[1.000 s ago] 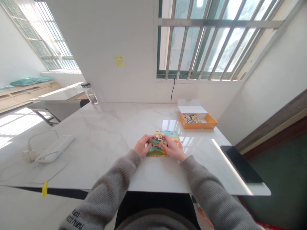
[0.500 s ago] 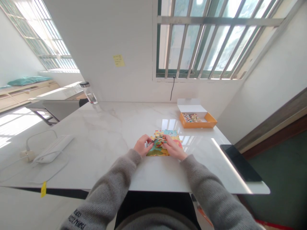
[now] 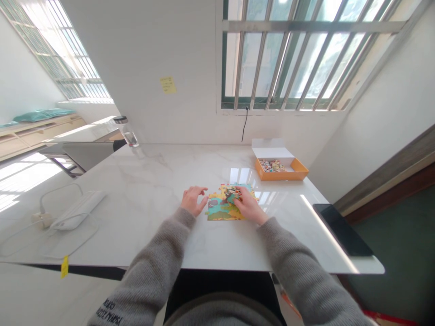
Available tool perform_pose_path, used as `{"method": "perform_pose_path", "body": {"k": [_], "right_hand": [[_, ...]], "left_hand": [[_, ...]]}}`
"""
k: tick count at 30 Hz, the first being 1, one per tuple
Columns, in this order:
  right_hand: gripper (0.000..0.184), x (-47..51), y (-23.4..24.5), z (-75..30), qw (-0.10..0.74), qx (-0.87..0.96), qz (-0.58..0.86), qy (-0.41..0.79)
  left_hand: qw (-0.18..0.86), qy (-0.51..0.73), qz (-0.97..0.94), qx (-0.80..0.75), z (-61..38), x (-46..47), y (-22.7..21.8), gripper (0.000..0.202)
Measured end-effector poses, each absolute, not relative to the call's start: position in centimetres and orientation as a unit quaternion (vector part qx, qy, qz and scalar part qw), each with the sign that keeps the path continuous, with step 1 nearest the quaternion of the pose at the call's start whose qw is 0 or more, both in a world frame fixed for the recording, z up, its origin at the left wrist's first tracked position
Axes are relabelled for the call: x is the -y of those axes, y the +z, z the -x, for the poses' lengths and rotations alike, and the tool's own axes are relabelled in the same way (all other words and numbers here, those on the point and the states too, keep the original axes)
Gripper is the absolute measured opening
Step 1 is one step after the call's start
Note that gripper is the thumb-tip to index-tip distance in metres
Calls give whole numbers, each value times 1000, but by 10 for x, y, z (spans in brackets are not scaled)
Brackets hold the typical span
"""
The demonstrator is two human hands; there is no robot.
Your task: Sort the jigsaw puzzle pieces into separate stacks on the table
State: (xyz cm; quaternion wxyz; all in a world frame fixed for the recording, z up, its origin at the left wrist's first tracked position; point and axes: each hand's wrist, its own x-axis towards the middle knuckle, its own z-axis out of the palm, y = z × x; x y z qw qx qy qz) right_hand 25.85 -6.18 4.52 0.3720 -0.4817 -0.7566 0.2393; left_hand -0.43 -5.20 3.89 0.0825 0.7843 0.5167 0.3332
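Observation:
A jigsaw puzzle in bright green, teal and yellow lies on the white marble table. My right hand rests on its right part, fingers and thumb closed on a small cluster of multicoloured puzzle pieces. The pieces hide part of the picture below them. My left hand hovers just left of the puzzle, fingers spread and holding nothing. An orange box tray with a white lid stands open behind the puzzle, holding several small pieces.
A glass water bottle stands at the far left corner of the table. A flat white device with cables lies at the left. A black tablet lies along the right edge.
My left hand has moved away to the left of the puzzle and opened. The cluster of pieces has shifted right with my right hand.

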Motion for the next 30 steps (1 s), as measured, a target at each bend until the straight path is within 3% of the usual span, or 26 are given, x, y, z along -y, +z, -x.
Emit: {"method": "perform_pose_path", "body": {"k": [6, 12, 18, 23, 26, 30], "right_hand": [[48, 55, 39, -267, 391, 736, 502, 230], [47, 61, 35, -252, 387, 760, 472, 224], [45, 60, 32, -251, 376, 765, 468, 232], [45, 60, 32, -252, 368, 770, 469, 228], [46, 60, 33, -252, 367, 769, 468, 234], [46, 60, 32, -253, 367, 767, 468, 240]], "left_hand": [[97, 233, -805, -537, 6, 48, 26, 75], [130, 230, -826, -497, -4, 43, 27, 91], [247, 375, -771, -451, -6, 39, 21, 69], [369, 416, -699, -448, -8, 34, 21, 43], [457, 437, -636, -443, -4, 32, 26, 41], [499, 478, -575, -439, 7, 30, 36, 47]]}}
